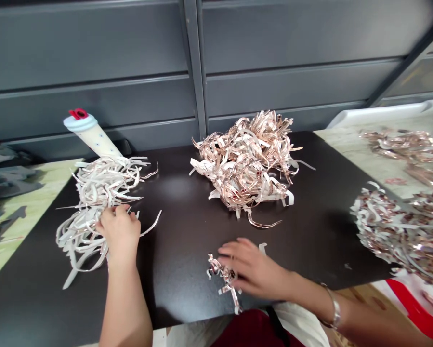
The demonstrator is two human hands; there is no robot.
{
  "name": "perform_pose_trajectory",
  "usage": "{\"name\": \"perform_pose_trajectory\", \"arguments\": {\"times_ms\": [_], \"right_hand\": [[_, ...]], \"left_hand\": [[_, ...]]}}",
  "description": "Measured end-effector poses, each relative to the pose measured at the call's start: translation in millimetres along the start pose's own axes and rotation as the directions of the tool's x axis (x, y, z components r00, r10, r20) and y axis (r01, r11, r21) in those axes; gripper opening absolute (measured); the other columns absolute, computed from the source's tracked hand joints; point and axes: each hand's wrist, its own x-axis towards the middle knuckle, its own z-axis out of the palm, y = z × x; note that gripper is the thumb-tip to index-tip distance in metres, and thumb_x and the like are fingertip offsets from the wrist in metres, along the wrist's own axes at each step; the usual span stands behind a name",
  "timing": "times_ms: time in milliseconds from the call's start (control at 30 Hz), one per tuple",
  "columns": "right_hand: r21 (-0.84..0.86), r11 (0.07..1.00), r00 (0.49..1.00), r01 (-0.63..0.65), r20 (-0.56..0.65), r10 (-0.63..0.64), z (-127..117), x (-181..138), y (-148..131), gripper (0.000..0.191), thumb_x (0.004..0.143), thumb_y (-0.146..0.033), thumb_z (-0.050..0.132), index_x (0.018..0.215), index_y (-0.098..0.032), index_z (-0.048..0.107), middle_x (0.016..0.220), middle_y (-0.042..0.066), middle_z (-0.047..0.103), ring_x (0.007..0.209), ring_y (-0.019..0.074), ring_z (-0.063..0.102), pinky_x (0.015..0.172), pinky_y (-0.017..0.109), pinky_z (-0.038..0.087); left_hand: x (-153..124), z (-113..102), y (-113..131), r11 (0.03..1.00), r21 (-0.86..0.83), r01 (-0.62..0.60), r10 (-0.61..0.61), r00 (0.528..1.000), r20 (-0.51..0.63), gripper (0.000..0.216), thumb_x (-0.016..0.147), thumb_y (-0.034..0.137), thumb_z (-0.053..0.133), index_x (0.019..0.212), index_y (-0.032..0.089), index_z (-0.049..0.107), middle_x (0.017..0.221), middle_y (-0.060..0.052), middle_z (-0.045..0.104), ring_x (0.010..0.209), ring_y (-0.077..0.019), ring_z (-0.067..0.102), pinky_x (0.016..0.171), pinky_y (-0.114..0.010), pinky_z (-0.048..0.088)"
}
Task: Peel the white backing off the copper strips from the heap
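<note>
My left hand (120, 229) rests at a heap of curly white strips (81, 236) with shiny rose-gold edges on the left of the dark tabletop. Its fingers are curled down into the strips, and the fingertips are partly hidden. Near the front edge, my right hand (250, 270), slightly blurred, lies over a small clump of shiny rose-gold scraps (219, 270). The right fingers are stretched out and a little apart, next to or touching the scraps. Beyond it sits a large tangled pile of rose-gold and white strips (248, 168).
A white cylindrical container (97, 137) with a pale blue rim and red scissor handles (78, 113) stands at the back left. Shredded scraps (397, 231) heap over the right edge. Grey panels (129, 43) stand behind. Dark grey pieces (6, 173) lie far left.
</note>
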Motion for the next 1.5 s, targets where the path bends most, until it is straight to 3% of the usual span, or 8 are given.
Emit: {"name": "perform_pose_trajectory", "arguments": {"times_ms": [133,467,533,667,733,967,1133,1500], "right_hand": [[-0.212,0.877,0.864,-0.432,-0.377,0.335,-22,-33,46,0.027,0.091,-0.029,0.048,0.109,-0.015,0.064,0.099,0.015,0.062,0.090,0.0277,0.056,0.078,0.044,0.048],[0.389,0.785,0.825,-0.481,-0.101,0.556,-55,-30,21,0.024,0.085,-0.034,0.059,0.068,-0.018,0.060,0.063,0.001,0.064,0.058,0.0135,0.059,0.055,0.023,0.046],[0.468,0.770,0.831,-0.433,-0.124,0.542,-56,-17,7,0.028,0.084,-0.038,0.062,0.065,-0.017,0.059,0.058,0.000,0.062,0.051,0.0117,0.056,0.049,0.021,0.044],[0.434,0.857,0.863,-0.277,-0.280,0.421,-46,14,-5,0.028,0.084,-0.040,0.063,0.067,-0.018,0.063,0.059,0.001,0.064,0.051,0.0115,0.057,0.048,0.021,0.043],[0.349,0.920,0.890,-0.179,-0.342,0.303,-40,28,-5,0.027,0.087,-0.038,0.059,0.070,-0.018,0.064,0.060,0.001,0.064,0.052,0.0116,0.057,0.049,0.022,0.043],[0.318,0.948,0.901,-0.010,-0.407,0.146,-34,57,11,0.018,0.091,-0.030,0.056,0.084,-0.018,0.067,0.073,0.004,0.068,0.066,0.0134,0.062,0.062,0.024,0.050],[0.365,0.931,0.829,-0.024,-0.513,0.223,-35,62,17,0.024,0.086,-0.041,0.061,0.094,-0.020,0.068,0.091,0.008,0.067,0.088,0.0207,0.062,0.079,0.034,0.050],[0.695,0.718,0.934,-0.039,-0.230,0.273,-10,54,-2,0.029,0.085,-0.043,0.060,0.082,-0.014,0.066,0.063,0.002,0.064,0.053,0.0103,0.056,0.051,0.020,0.044]], "left_hand": [[-3,-8,15,0.998,-0.039,-0.056,0.054,0.997,-0.056,0.026,0.082,0.022,0.051,0.104,0.013,0.061,0.117,-0.022,0.054,0.115,-0.0387,0.048,0.096,-0.060,0.031],[-33,-17,77,0.716,-0.651,-0.252,0.414,0.904,0.104,0.019,0.086,0.028,0.050,0.085,0.017,0.066,0.094,-0.009,0.063,0.087,-0.0188,0.061,0.073,-0.029,0.049],[-44,-24,89,0.609,-0.785,-0.116,0.554,0.771,0.316,0.027,0.086,0.034,0.051,0.070,0.016,0.064,0.073,-0.004,0.064,0.067,-0.0144,0.060,0.063,-0.025,0.047],[-68,-33,105,0.419,-0.803,0.424,0.789,0.266,0.553,0.047,0.072,0.060,0.062,0.064,0.014,0.062,0.053,-0.001,0.058,0.047,-0.0101,0.053,0.047,-0.020,0.040],[-78,-34,108,0.335,-0.712,0.617,0.800,0.213,0.561,0.057,0.060,0.070,0.067,0.067,0.013,0.062,0.050,0.000,0.055,0.042,-0.0089,0.049,0.041,-0.019,0.035],[-80,-33,109,0.208,-0.721,0.661,0.537,0.539,0.649,0.038,0.074,0.048,0.065,0.060,0.013,0.059,0.044,0.003,0.049,0.035,-0.0055,0.040,0.037,-0.018,0.028],[-74,-38,108,0.447,-0.874,0.189,0.469,0.783,0.409,0.028,0.080,0.034,0.056,0.061,0.014,0.062,0.049,0.001,0.054,0.043,-0.0083,0.047,0.044,-0.020,0.035],[-74,-30,102,0.673,-0.689,-0.268,0.433,0.898,0.074,0.031,0.083,0.022,0.049,0.054,0.015,0.057,0.049,0.001,0.049,0.046,-0.0082,0.041,0.047,-0.021,0.031]]}}
